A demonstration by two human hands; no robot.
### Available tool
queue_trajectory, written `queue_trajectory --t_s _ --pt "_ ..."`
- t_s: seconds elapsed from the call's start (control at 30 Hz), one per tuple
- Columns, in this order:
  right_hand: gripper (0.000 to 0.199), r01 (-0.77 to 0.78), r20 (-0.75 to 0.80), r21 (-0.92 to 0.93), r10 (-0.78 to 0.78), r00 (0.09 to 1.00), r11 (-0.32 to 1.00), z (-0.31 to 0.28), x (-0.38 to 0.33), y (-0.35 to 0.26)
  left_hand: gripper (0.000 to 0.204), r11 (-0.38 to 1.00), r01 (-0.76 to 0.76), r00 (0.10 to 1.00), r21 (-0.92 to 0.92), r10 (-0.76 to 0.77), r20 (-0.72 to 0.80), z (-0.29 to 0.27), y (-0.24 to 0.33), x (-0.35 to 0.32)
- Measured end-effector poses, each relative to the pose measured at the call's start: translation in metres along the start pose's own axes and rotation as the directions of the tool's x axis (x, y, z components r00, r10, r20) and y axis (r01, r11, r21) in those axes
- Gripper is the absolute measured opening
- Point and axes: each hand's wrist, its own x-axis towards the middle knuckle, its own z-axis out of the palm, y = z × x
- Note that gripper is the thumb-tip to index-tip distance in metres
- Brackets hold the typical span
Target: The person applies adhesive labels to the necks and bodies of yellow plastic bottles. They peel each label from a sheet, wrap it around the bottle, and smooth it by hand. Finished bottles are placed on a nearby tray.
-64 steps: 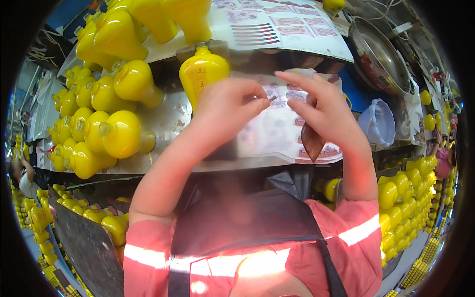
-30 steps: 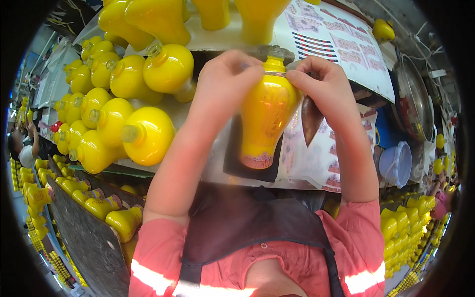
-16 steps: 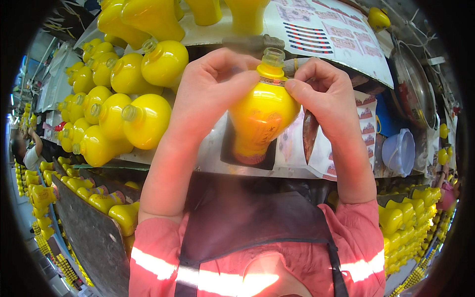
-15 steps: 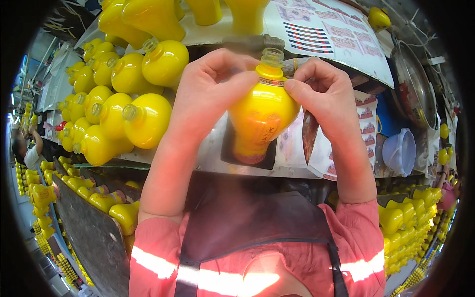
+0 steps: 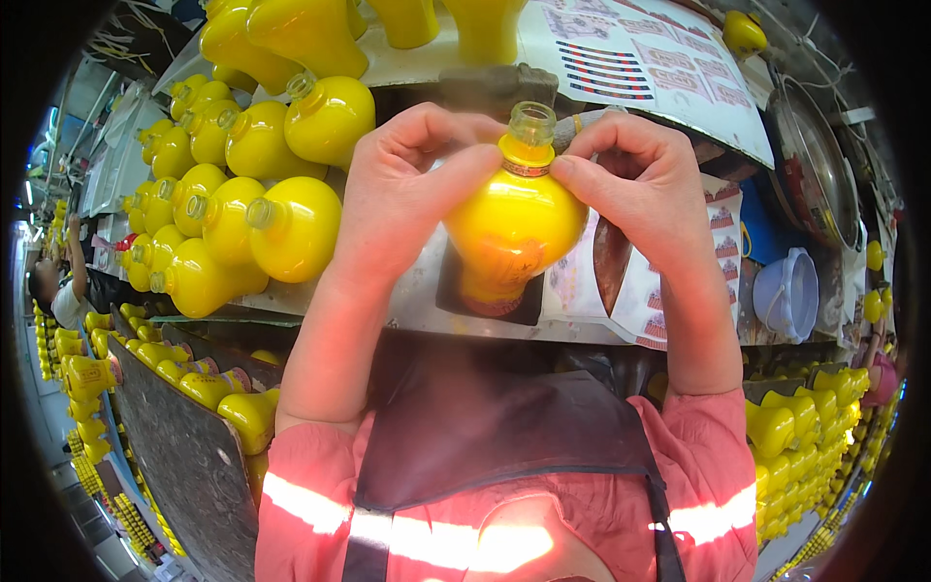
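A glossy yellow bottle (image 5: 519, 215) with a clear glass mouth stands in front of me, its base on a dark pad (image 5: 456, 296). A thin patterned decal strip (image 5: 526, 169) curves across the front of its neck. My left hand (image 5: 412, 189) is closed in a pinch, thumb against the strip's left end. At the strip's right end, the thumb and fingers of my right hand (image 5: 635, 179) are pinched too. Both thumbs press close to the neck; the fingertips behind are partly hidden. The back of the neck cannot be seen.
Several yellow bottles (image 5: 296, 228) lie at the left, mouths toward me. Printed decal sheets (image 5: 606, 73) lie at the far right, with another sheet (image 5: 722, 228) near my right forearm. Right of it stands a pale bucket (image 5: 786, 296). A dark board (image 5: 184, 436) leans lower left.
The strip has gone from lying fairly straight across the neck to bending around its front. The bottle's mouth has shifted slightly toward me, and both hands stay pinched beside the neck.
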Motion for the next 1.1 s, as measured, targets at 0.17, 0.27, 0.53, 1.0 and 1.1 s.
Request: queue_trajectory --t_s 0.17,0.27,0.53,1.0,1.1 --pt "0.010 0.012 0.075 0.015 -0.013 0.997 1.000 -0.007 0.000 0.001 0.006 1.000 -0.019 0.999 -0.004 0.019 0.037 -0.004 0.002 0.000" --pt "0.010 -0.071 0.109 0.069 0.063 0.992 0.995 -0.009 0.001 0.002 0.006 1.000 -0.003 0.999 0.008 0.003 0.046 -0.005 0.003 -0.001" --pt "0.012 0.049 0.164 0.022 -0.052 0.985 0.999 -0.017 0.005 0.011 0.007 1.000 -0.005 0.997 0.024 0.003 0.073 -0.005 0.006 -0.002" --pt "0.036 -0.104 0.069 0.012 0.103 0.992 0.994 -0.015 0.011 -0.014 0.008 0.999 -0.026 0.994 0.044 0.021 0.103 -0.006 0.009 -0.005" --pt "0.036 -0.127 0.248 0.041 0.113 0.962 0.991 -0.007 0.000 -0.018 0.008 0.999 -0.024 0.995 0.046 0.019 0.100 -0.006 0.009 -0.006"
